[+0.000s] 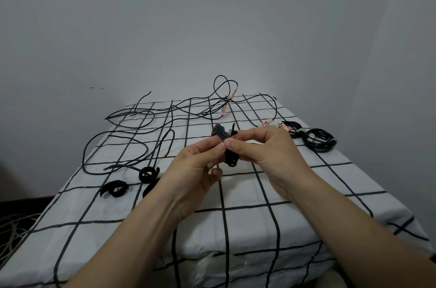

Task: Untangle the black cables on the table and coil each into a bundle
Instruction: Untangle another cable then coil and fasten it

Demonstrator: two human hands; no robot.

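Observation:
My left hand (200, 165) and my right hand (264, 148) meet above the middle of the table. Between them they pinch a small coiled black cable bundle (220, 134) with a black strap (231, 158) hanging round it. Loose black cables (141, 127) sprawl in loops over the far and left part of the table. Some of them carry white tags with red print (224, 109). Two coiled black bundles (318, 140) lie at the right edge.
The table wears a white cloth with a black grid (247, 228). Two rolled black straps (115, 188) lie at the left, near my left wrist. A plain wall stands right behind the table. White cords lie on the floor at the lower left (14, 233).

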